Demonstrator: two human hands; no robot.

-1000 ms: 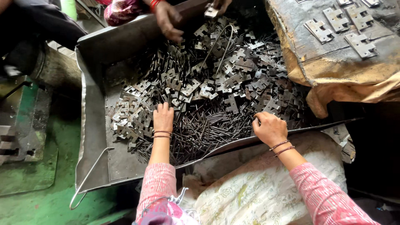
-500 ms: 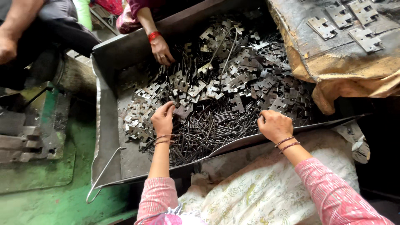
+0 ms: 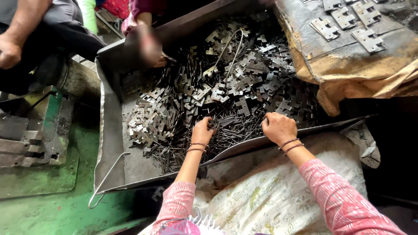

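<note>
At the far left a co-worker's hand is resting on a dark trouser leg, while another's blurred hand is reaching into the metal tray. The left hand is curling narrowly into the thin pins heaped just under its fingertips, likely pinching a few (the grip itself is hidden). Beyond the fingers, hinge plates are lying piled. The right hand is bunching closed over pins near the rim; I cannot tell what it is holding.
</note>
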